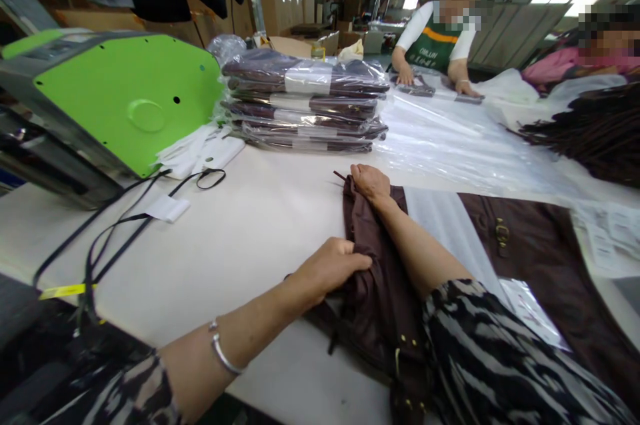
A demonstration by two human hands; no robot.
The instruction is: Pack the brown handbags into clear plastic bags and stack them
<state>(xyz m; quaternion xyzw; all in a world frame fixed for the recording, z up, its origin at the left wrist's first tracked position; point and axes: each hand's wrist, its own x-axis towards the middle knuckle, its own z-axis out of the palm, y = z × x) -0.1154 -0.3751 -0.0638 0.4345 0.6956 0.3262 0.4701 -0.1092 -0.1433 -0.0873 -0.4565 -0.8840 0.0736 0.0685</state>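
Observation:
A dark brown leather bag point(383, 298) with brass-coloured fittings lies on the pale table in front of me. My left hand point(336, 266) is closed on the bag's near side, thumb on top of the leather and fingers tucked out of sight. Farther off, my right hand point(371, 182) is closed around the bag's top edge, where a thin dark cord end sticks out. White foam wrap point(435, 212) crosses the brown leather to the right. A buckle point(502, 233) and a clear packet point(534, 310) lie on that leather; my right sleeve covers part of it.
A stack of plastic-wrapped brown bags point(305, 102) stands behind. At left are a green-sided machine point(130, 92), white labels point(193, 148) and black cables point(113, 232). Across the table a person in a green apron point(435, 45) handles another item; clear plastic sheets point(435, 135) and brown straps point(595, 125) lie at right.

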